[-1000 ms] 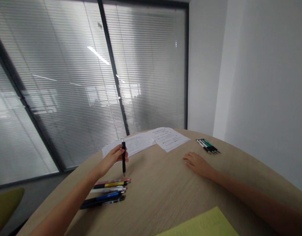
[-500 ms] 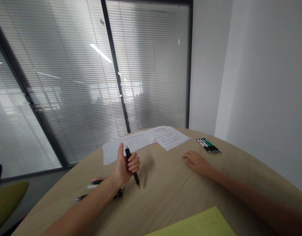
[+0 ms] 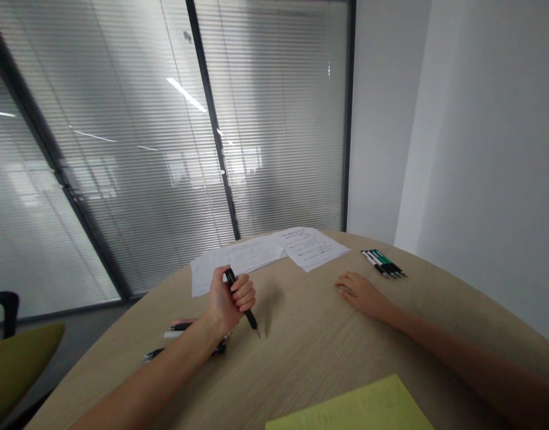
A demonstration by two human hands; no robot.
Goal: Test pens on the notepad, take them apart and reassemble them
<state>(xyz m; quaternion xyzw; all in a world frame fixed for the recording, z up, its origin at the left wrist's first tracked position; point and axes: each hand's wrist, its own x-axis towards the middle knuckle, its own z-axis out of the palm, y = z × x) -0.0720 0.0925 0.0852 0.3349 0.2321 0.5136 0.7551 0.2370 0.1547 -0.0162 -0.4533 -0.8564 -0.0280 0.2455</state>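
A black retractable pen [image 3: 252, 319] is wrapped in the fingers of my left hand [image 3: 232, 297], its tip slanting down to the right just above the table. My thumb lies over the pen's top end. Flat on the tabletop rests my right hand [image 3: 361, 292], holding nothing, its fingers loosely stretched. Beyond it lies a row of several pens [image 3: 384, 263], some white and black, some green and black. Partly hidden under my left forearm are more pens [image 3: 180, 326] and other dark items.
White printed sheets [image 3: 317, 251] lie at the table's far edge. A yellow paper pad [image 3: 355, 409] is at the near edge. The round wooden table [image 3: 296, 334] stands by a glass partition with blinds [image 3: 278, 119]. A green chair [image 3: 24, 364] is at the left.
My left thumb has gone from standing up beside the pen to bending down over its top end. The pen's tip now shows longer. The right hand stays in place; the view has shifted slightly.
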